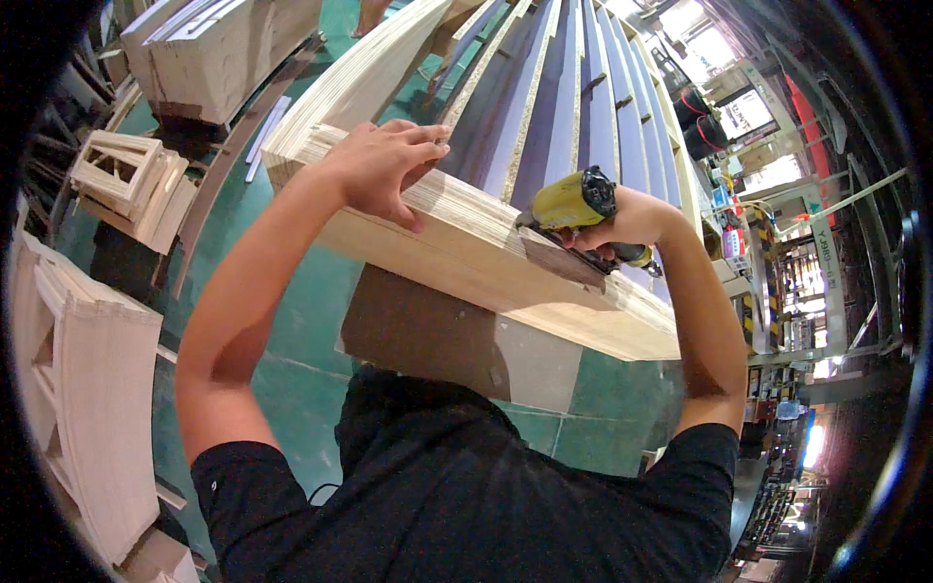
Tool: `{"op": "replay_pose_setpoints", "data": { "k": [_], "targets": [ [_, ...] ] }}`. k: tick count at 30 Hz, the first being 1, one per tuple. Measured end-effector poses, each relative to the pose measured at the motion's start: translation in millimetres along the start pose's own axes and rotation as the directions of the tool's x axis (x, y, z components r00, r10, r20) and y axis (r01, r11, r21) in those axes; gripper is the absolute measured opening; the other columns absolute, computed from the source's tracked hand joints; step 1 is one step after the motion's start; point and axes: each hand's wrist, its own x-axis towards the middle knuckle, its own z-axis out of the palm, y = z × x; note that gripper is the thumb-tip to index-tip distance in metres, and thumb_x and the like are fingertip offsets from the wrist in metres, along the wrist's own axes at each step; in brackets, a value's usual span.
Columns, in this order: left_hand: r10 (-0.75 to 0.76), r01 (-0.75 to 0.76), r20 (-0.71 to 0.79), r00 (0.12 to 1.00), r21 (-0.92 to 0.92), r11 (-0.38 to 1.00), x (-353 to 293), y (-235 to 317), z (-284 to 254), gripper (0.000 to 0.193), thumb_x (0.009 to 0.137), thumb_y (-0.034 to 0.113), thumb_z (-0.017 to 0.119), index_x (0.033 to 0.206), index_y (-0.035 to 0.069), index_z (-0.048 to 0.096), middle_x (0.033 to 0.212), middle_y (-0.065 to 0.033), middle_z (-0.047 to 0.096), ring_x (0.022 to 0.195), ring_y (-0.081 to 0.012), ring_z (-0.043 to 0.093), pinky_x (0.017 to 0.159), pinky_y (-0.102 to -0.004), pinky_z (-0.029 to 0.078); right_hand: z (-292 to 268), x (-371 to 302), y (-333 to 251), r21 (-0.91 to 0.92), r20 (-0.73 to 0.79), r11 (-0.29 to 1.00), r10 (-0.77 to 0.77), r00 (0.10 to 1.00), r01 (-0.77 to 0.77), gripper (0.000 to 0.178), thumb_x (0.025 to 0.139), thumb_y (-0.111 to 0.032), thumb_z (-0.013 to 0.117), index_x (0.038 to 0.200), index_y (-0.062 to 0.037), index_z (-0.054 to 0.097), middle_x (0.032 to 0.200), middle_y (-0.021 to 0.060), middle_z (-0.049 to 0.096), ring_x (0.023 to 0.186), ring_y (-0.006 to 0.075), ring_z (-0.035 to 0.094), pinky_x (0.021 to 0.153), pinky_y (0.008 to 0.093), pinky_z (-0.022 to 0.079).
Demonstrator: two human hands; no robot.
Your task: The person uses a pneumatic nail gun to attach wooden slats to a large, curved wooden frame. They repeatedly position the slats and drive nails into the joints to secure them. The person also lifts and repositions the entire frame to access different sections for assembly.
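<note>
Roughly mid-job, by my read. Layered pale timber frame [466,248] sits crosswise in front of the person, above the green floor [311,418]; looks like several frames piled up, layer count not readable. Done: perimeter is assembled, and chipboard slats [564,107] with grey-purple faces already run lengthwise inside it, side by side with gaps between.

In hand: fastening along the near rail, I'd judge. Right hand [627,219] is wrapped around a yellow-and-black nail gun [573,202] (could be a stapler, can't tell), held low over that rail's top edge; contact hidden. Left hand [384,170] grips no tool, fingers spread over the rail near its left end, thumb toward the front face, probably steadying it.

Left: likely more fasteners on this rail. Can't confirm which joints are fixed; no fastener heads resolvable, far end cut off. More slatless wooden frames [107,389] stand stacked at left, status unknown.
</note>
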Motion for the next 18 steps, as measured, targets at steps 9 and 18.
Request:
{"op": "replay_pose_setpoints", "data": {
  "k": [9, 18],
  "targets": [
    [-0.117, 0.133, 0.089, 0.989, -0.203, 0.970, -2.4, 4.0, -10.5, 0.114, 0.055, 0.051, 0.094, 0.151, 0.012, 0.048, 0.146, -0.0075, 0.059, 0.120, -0.0278, 0.067, 0.095, -0.0457, 0.053, -2.7, 13.9, -56.5, -0.120, -0.010, 0.991, -0.064, 0.998, 0.062, 0.034, 0.083, -0.015, 0.084, 0.111, -0.0053, 0.069, 0.087, 0.0004, 0.070, 0.062, 0.0089, 0.058, 0.053, 0.0266, 0.048],
    [-0.057, 0.049, -0.026, 0.998, -0.235, 0.971, -0.1, -6.1, 4.3, 0.120, 0.050, 0.051, 0.096, 0.151, 0.009, 0.047, 0.132, -0.0098, 0.067, 0.115, -0.0331, 0.067, 0.093, -0.0443, 0.054, -0.6, 73.2, -91.5, -0.135, 0.003, 0.979, -0.152, 0.988, 0.151, 0.034, 0.082, -0.013, 0.082, 0.111, -0.0009, 0.068, 0.086, 0.0014, 0.068, 0.058, 0.0102, 0.057, 0.052, 0.0275, 0.048]
  ]
}}
